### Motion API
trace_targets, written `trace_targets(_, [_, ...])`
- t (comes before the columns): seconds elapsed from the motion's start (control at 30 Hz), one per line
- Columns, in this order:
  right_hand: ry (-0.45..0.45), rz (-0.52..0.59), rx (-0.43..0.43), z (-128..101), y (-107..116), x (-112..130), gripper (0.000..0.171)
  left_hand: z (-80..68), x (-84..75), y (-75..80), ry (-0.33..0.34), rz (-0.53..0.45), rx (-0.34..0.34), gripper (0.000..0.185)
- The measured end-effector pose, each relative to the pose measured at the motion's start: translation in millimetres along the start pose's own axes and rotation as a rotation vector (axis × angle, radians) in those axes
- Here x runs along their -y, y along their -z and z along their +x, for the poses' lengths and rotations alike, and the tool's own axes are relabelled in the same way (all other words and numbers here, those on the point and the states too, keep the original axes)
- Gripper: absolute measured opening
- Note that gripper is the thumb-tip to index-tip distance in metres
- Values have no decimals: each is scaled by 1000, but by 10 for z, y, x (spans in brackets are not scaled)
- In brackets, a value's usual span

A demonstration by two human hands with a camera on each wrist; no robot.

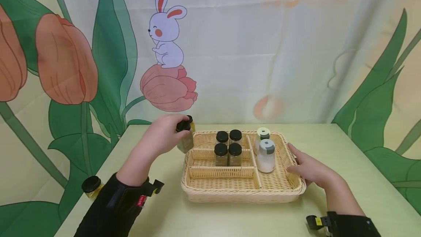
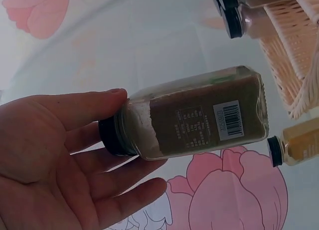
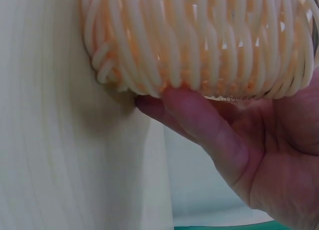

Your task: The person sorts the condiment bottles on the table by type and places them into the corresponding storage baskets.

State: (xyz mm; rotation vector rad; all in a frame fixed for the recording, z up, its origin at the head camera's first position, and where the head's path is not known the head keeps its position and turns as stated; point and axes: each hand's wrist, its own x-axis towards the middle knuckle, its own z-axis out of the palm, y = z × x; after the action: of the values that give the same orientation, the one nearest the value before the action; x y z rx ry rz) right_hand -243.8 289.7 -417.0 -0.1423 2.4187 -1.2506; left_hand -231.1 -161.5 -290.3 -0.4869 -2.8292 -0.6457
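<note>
My left hand holds a glass spice jar by its black lid and neck, just off the left end of the wicker basket. Dark powder fills most of this jar, and a barcode label shows in the left wrist view. At the basket's right end, my right hand grips the side, its fingertips against the woven wall. Several black-lidded jars stand together in the basket's middle compartments. Two pale-capped shakers stand in the right compartment.
Behind the held jar stands a jar with yellow contents. Another yellow jar with a black lid is at the table's left edge, beside my left forearm. A printed curtain hangs behind the table.
</note>
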Motion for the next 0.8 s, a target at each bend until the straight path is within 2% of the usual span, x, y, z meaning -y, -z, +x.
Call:
trace_targets(0.17, [-8, 4, 0, 3, 0, 1, 93, 71, -45, -52, -38, 7, 32, 36])
trace_targets(0.57, [-1, 39, 11, -5, 5, 8, 93, 246, -130, -48, -83, -3, 128, 32])
trace_targets(0.8, [-5, 41, 15, 4, 6, -3, 93, 303, -162, -152, -71, 24, 204, 30])
